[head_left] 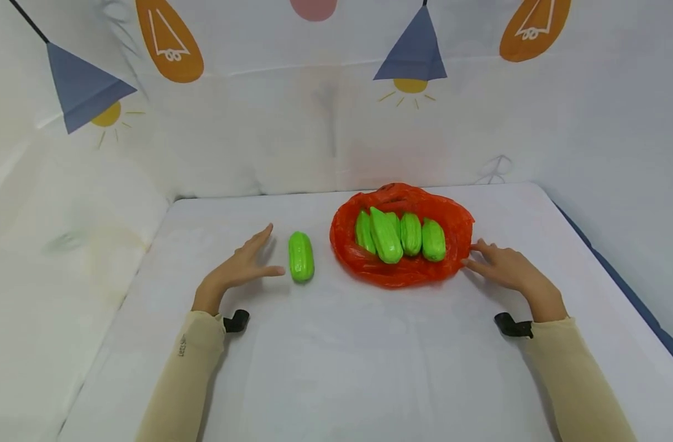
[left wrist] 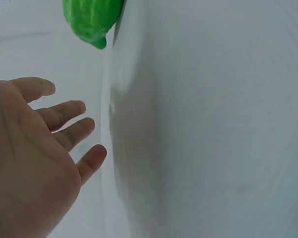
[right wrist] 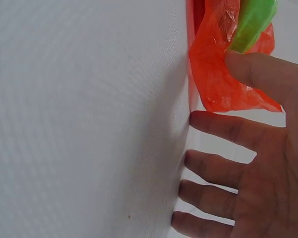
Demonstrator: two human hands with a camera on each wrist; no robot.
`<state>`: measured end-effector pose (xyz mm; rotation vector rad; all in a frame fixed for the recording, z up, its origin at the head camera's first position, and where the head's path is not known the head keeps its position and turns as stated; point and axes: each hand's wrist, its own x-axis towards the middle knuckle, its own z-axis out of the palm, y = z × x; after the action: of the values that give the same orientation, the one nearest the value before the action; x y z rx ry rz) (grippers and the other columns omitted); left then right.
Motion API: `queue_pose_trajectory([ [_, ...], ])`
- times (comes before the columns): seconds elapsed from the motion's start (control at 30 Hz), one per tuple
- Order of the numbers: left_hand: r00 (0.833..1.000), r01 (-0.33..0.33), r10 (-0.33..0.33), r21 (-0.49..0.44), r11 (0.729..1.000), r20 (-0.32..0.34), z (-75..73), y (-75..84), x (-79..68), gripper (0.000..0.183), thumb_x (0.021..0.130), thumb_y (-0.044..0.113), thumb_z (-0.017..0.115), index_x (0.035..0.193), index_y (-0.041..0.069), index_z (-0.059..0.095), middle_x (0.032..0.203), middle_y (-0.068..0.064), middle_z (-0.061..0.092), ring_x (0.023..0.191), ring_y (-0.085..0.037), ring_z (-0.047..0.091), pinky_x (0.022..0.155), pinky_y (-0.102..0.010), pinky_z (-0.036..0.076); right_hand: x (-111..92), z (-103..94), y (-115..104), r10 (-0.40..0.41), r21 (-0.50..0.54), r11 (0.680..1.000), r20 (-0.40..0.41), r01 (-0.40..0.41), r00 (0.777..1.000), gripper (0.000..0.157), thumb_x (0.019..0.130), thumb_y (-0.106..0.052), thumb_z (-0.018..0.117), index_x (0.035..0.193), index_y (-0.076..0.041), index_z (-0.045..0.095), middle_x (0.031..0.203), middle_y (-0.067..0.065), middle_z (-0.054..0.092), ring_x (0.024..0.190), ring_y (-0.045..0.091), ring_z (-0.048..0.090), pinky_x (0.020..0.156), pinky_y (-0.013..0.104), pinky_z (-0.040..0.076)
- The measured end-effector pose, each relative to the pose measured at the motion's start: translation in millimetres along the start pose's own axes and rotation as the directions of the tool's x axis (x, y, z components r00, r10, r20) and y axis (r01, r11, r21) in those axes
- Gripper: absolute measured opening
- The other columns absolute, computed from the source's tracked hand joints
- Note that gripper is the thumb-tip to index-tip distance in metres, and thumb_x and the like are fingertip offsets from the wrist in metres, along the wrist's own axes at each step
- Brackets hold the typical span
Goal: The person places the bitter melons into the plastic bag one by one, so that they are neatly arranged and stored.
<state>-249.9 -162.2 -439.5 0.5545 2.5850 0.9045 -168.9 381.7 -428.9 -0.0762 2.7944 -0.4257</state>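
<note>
A glossy green ribbed gourd (head_left: 301, 256) lies by itself on the table. My left hand (head_left: 238, 264) is just left of it, thumb and fingers spread and holding nothing. In the left wrist view the gourd's pointed end (left wrist: 92, 22) shows beyond the left hand (left wrist: 35, 153), apart from it. A red plastic bag (head_left: 369, 270), its mouth spread wide, has several similar green gourds (head_left: 385, 236) inside. At the bag's right edge is my right hand (head_left: 505, 267), fingers extended. In the right wrist view its thumb (right wrist: 258, 69) overlaps the red bag (right wrist: 213, 82); firm contact cannot be told.
The white-covered table (head_left: 336, 356) extends toward me between the forearms. A white cloth wall (head_left: 259, 135) printed with lamps rises behind it. Black wrist mounts (head_left: 236, 321) sit at both cuffs, and a blue strip (head_left: 618, 282) runs along the right edge.
</note>
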Motion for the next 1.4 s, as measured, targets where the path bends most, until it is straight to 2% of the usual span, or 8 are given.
queue_pose_trajectory([
  [0.13,0.999,-0.017,0.017,0.003,1.000,0.030,1.5,3.6,6.6,0.117,0.076,0.061,0.075,0.158,0.031,-0.002,0.166,0.000,0.004,0.153,-0.030,0.001,0.117,-0.067,0.003,-5.6,3.4,4.4,0.009,0.002,1.000,-0.008,-0.009,1.000,0.085,0.096,-0.063,0.043,0.150,0.001,0.033,0.149,0.039,0.028,0.132,0.062,0.028,0.100,0.075,0.030],
  [0.37,0.992,-0.102,0.098,0.051,0.993,0.079,16.5,28.4,17.2,0.129,0.069,0.052,0.084,0.159,0.021,-0.004,0.166,-0.002,0.000,0.153,-0.032,0.003,0.112,-0.075,0.004,-7.8,3.3,6.2,0.022,0.003,1.000,-0.008,-0.022,1.000,0.085,0.095,-0.064,0.044,0.149,0.002,0.033,0.149,0.038,0.027,0.132,0.062,0.027,0.100,0.076,0.028],
  [0.5,0.985,-0.140,0.130,0.090,0.986,0.114,28.7,43.4,20.3,0.136,0.066,0.054,0.086,0.158,0.019,-0.008,0.166,-0.007,0.000,0.152,-0.034,0.008,0.114,-0.071,0.009,-6.0,3.0,6.7,0.025,0.005,1.000,-0.005,-0.025,1.000,0.085,0.095,-0.065,0.044,0.149,0.000,0.034,0.150,0.037,0.027,0.133,0.062,0.026,0.100,0.075,0.029],
  [0.63,0.979,-0.159,0.140,0.118,0.980,0.149,37.9,51.4,21.8,0.136,0.067,0.054,0.085,0.158,0.015,-0.008,0.166,-0.008,-0.003,0.152,-0.033,0.006,0.117,-0.067,0.010,-4.7,3.8,7.0,0.025,0.011,1.000,-0.004,-0.025,1.000,0.085,0.094,-0.065,0.045,0.149,0.000,0.036,0.150,0.037,0.027,0.133,0.062,0.026,0.099,0.076,0.029],
  [0.77,0.978,-0.167,0.145,0.144,0.975,0.151,42.4,51.9,22.2,0.130,0.071,0.052,0.083,0.158,0.010,-0.004,0.166,-0.007,-0.004,0.153,-0.030,0.005,0.118,-0.065,0.011,-4.1,5.0,6.4,0.021,0.012,1.000,-0.005,-0.021,1.000,0.086,0.094,-0.064,0.045,0.149,0.001,0.035,0.149,0.038,0.027,0.132,0.062,0.027,0.099,0.076,0.030],
  [0.97,0.978,-0.161,0.140,0.132,0.978,0.154,42.9,49.1,18.1,0.120,0.078,0.045,0.080,0.158,0.012,-0.003,0.166,-0.008,0.001,0.152,-0.031,0.010,0.118,-0.063,0.013,-2.1,6.4,5.0,0.009,0.006,1.000,-0.010,-0.009,1.000,0.085,0.095,-0.063,0.045,0.150,0.002,0.032,0.149,0.038,0.028,0.132,0.062,0.028,0.099,0.075,0.031],
  [1.23,0.970,-0.165,0.141,0.111,0.980,0.198,38.5,46.1,12.4,0.111,0.084,0.031,0.076,0.158,0.012,-0.004,0.166,-0.007,-0.002,0.151,-0.033,0.014,0.117,-0.063,0.018,1.2,4.0,5.2,0.007,-0.007,1.000,-0.004,-0.007,1.000,0.085,0.095,-0.064,0.045,0.149,0.001,0.034,0.150,0.038,0.027,0.132,0.062,0.029,0.099,0.075,0.031],
  [1.4,0.961,-0.176,0.149,0.104,0.979,0.232,36.5,45.9,11.3,0.110,0.084,0.025,0.073,0.158,0.012,-0.007,0.166,-0.007,-0.005,0.152,-0.030,0.010,0.118,-0.063,0.014,1.6,2.4,5.1,0.007,-0.005,1.000,0.002,-0.007,1.000,0.086,0.094,-0.064,0.045,0.149,0.001,0.034,0.149,0.038,0.026,0.132,0.062,0.028,0.098,0.075,0.031],
])
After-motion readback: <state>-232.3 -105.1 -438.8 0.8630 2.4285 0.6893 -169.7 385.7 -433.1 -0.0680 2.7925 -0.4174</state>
